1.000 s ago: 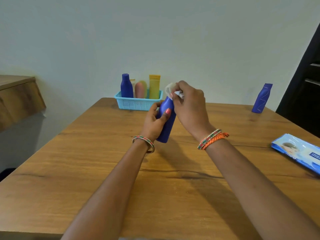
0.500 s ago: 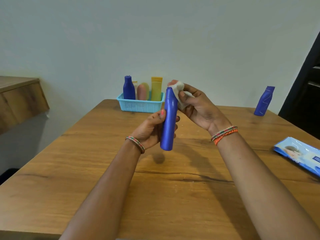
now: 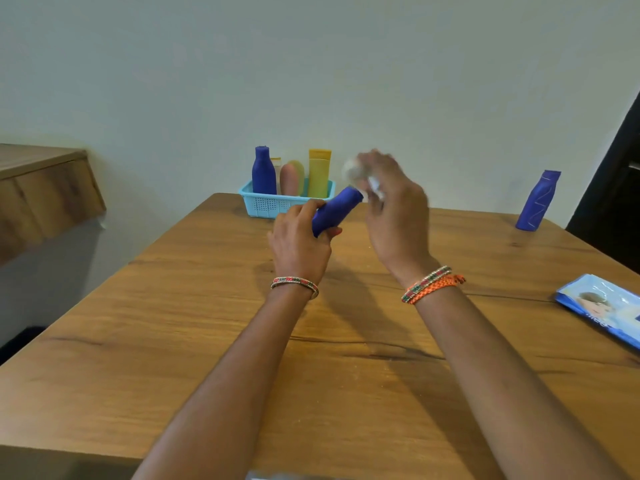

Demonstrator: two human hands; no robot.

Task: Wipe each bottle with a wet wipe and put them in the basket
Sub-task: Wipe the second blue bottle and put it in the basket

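Observation:
My left hand [image 3: 300,242] grips a dark blue bottle [image 3: 337,210] that is tilted, its far end pointing up and right, above the table. My right hand [image 3: 391,202] is just right of that end and holds a crumpled white wet wipe [image 3: 354,173]; the hand is motion-blurred. At the table's far edge stands a light blue basket [image 3: 273,204] holding a blue bottle [image 3: 264,171], a pink bottle [image 3: 290,179] and a yellow tube [image 3: 319,173]. Another blue bottle [image 3: 538,201] stands alone at the far right.
A blue pack of wet wipes [image 3: 604,308] lies at the table's right edge. The wooden table [image 3: 173,323] stands against a pale wall. A wooden shelf [image 3: 41,188] juts out on the left, and a dark doorway [image 3: 616,188] is on the right.
The held bottle has swung from upright to tilted, its top now pointing away and right. My left hand turned palm-down over it, and my right hand with the wipe rose to the bottle's far end.

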